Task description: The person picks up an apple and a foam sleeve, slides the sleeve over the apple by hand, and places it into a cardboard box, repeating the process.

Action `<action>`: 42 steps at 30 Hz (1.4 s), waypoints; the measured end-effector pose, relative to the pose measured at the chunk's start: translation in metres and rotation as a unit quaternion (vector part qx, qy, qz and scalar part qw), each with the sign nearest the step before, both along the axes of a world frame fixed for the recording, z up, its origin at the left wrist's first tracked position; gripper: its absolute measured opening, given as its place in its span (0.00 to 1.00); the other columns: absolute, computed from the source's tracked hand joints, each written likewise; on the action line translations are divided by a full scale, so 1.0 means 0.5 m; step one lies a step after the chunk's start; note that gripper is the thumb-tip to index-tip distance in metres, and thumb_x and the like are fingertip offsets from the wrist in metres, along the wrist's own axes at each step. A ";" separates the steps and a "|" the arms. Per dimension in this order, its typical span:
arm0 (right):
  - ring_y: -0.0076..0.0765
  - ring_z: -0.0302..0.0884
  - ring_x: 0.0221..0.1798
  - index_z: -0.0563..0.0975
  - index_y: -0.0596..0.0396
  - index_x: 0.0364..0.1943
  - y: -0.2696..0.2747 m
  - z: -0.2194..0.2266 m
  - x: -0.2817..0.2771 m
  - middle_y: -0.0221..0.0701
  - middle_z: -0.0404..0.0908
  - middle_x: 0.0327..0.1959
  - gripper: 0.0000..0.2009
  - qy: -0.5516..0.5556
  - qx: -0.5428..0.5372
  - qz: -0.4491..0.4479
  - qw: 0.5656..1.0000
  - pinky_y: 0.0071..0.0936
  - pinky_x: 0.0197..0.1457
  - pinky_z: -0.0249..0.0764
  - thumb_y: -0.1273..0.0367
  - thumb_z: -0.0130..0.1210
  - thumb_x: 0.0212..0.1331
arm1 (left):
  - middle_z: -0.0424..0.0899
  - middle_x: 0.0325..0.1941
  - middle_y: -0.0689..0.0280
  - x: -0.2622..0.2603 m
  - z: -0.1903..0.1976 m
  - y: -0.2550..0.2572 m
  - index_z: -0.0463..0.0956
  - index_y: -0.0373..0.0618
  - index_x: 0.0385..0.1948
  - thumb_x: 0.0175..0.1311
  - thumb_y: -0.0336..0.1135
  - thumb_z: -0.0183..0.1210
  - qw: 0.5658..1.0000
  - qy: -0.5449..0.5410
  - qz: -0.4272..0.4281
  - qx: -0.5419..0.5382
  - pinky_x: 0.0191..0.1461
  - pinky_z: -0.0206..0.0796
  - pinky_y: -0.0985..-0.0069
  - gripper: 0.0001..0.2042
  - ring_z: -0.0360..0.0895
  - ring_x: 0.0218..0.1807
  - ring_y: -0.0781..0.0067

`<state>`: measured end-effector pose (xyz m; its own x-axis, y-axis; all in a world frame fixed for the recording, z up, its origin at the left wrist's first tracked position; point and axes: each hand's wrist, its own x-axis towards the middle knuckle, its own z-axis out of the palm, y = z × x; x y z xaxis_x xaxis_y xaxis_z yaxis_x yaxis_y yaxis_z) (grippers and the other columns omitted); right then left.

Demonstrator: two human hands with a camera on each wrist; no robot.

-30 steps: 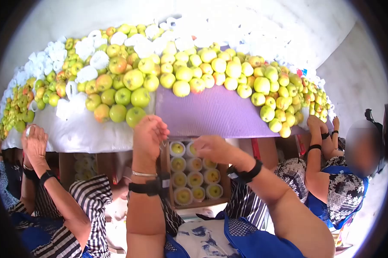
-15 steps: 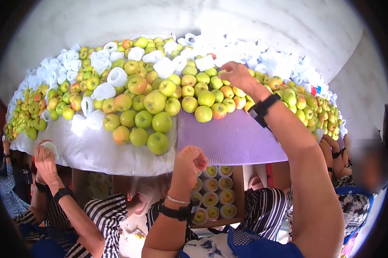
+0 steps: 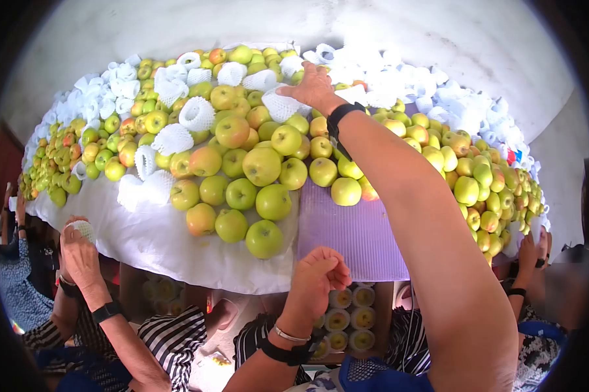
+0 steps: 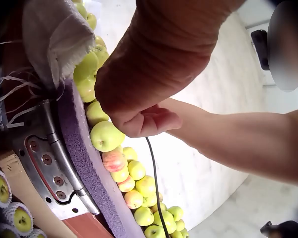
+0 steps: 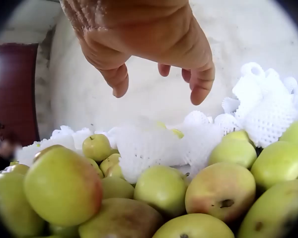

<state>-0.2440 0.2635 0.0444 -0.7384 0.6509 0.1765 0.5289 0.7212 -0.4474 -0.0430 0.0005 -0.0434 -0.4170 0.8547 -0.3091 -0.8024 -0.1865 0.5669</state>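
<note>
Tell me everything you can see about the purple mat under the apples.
The purple mat looks like thick foam, finely ribbed on top, with a rough, porous edge. It lies spread out beside the white cloth. Yellow-green apples, some blushed red, rest on its far part, while its near part shows bare. The right forearm hides some of it.

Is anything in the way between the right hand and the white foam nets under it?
Nothing that I can see: in the right wrist view, only air shows between the right hand and the foam nets.
</note>
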 end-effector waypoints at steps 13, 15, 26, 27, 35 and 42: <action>0.47 0.74 0.50 0.78 0.53 0.42 0.090 -0.146 -0.120 0.44 0.78 0.45 0.15 -0.113 0.189 0.171 0.960 0.34 0.56 0.69 0.68 0.46 0.49 | 0.78 0.26 0.64 0.005 0.001 -0.018 0.71 0.42 0.31 0.60 0.32 0.49 0.999 -0.026 -0.030 -0.029 0.31 0.66 0.80 0.05 0.76 0.26 0.72; 0.46 0.75 0.50 0.79 0.53 0.41 0.081 -0.129 -0.112 0.43 0.78 0.43 0.16 -0.069 0.164 0.144 0.973 0.35 0.55 0.69 0.68 0.45 0.49 | 0.78 0.26 0.64 0.004 -0.001 -0.019 0.71 0.42 0.30 0.60 0.32 0.48 0.999 -0.026 -0.022 -0.035 0.30 0.66 0.80 0.05 0.75 0.26 0.72; 0.25 0.77 0.36 0.76 0.65 0.43 -0.074 0.020 0.165 0.34 0.81 0.36 0.14 0.241 -0.360 0.218 0.875 0.23 0.40 0.75 0.73 0.56 0.51 | 0.77 0.27 0.64 -0.002 0.002 -0.021 0.70 0.43 0.31 0.61 0.33 0.48 0.995 -0.030 0.096 -0.005 0.33 0.65 0.77 0.05 0.74 0.27 0.71; 0.24 0.77 0.36 0.76 0.64 0.43 -0.102 0.016 0.207 0.34 0.81 0.35 0.13 0.239 -0.392 0.197 0.866 0.23 0.40 0.74 0.74 0.55 0.52 | 0.78 0.28 0.64 -0.003 0.004 -0.020 0.70 0.43 0.31 0.61 0.33 0.48 0.992 -0.039 0.116 -0.007 0.33 0.66 0.77 0.05 0.75 0.28 0.71; 0.22 0.76 0.36 0.77 0.64 0.42 -0.211 -0.060 0.345 0.31 0.81 0.36 0.12 0.216 -0.464 0.145 0.847 0.22 0.40 0.73 0.72 0.54 0.55 | 0.72 0.45 0.50 -0.001 -0.002 -0.004 0.58 0.33 0.50 0.63 0.35 0.48 0.979 -0.105 0.170 0.038 0.46 0.69 0.65 0.18 0.75 0.43 0.53; 0.27 0.75 0.44 0.71 0.62 0.49 -0.205 -0.025 0.376 0.32 0.78 0.45 0.15 0.314 -0.498 0.101 0.802 0.24 0.48 0.71 0.71 0.52 0.58 | 0.64 0.52 0.44 -0.005 0.003 0.007 0.51 0.29 0.55 0.64 0.35 0.46 0.973 -0.102 0.206 0.024 0.54 0.67 0.56 0.23 0.71 0.51 0.42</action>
<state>-0.0557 0.1613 0.0320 -0.8151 0.5789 0.0211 -0.1092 -0.1179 -0.9870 -0.0454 0.0041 -0.0417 -0.6619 0.6432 -0.3849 -0.7485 -0.5394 0.3858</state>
